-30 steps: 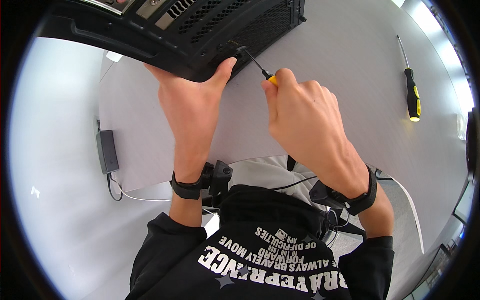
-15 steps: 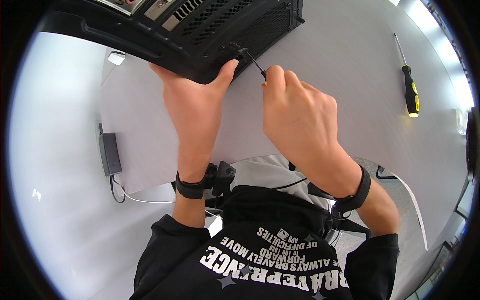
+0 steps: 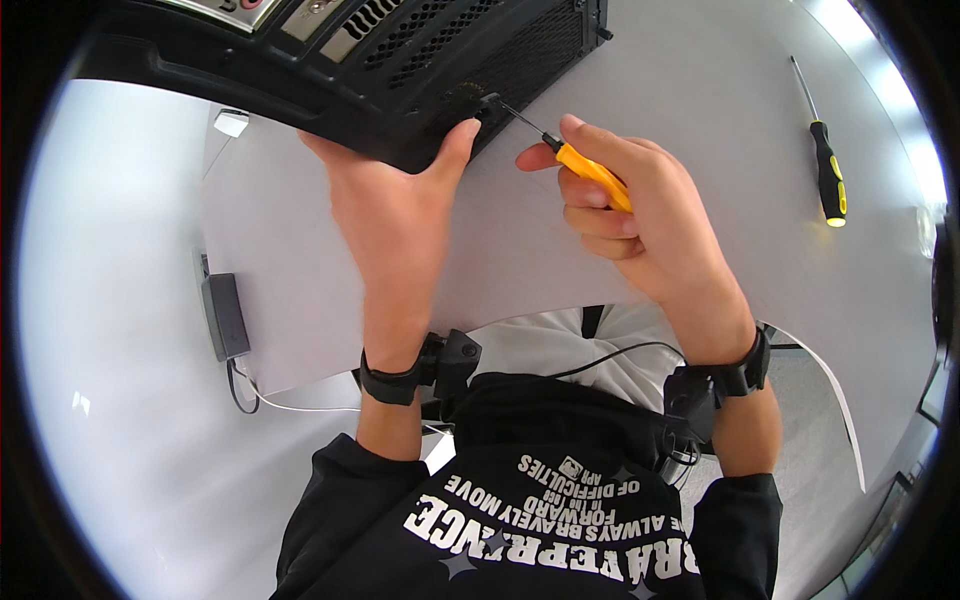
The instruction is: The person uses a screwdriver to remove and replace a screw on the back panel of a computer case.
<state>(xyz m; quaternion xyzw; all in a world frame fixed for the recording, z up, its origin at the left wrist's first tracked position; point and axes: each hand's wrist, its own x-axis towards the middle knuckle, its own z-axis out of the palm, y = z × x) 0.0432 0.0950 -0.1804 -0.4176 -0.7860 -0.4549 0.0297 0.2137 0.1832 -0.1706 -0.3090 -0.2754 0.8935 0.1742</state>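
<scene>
A black computer case [image 3: 250, 90] with vent slots and a mesh panel lies tilted across the top left. My left hand [image 3: 395, 205] grips its near corner, the thumb on the vented face and the other fingers out of sight beneath. Between the thumb and fingers of my right hand [image 3: 650, 195] is a small screwdriver with a yellow handle [image 3: 597, 177]. Its thin shaft points up and left, and its tip meets the case face just beyond my left thumb. Whatever the tip touches there is too small to make out.
On the grey table [image 3: 700, 80] at right lies a black and yellow screwdriver [image 3: 828, 175]. A black power adapter [image 3: 226, 315] with cables sits at the left table edge, and a small white block [image 3: 231, 123] is farther back. Both wrists wear black strapped devices.
My right hand has turned and shifted right, so the yellow handle now shows, with the forefinger stretched out. The left hand keeps its hold on the case. The whole view has shifted slightly.
</scene>
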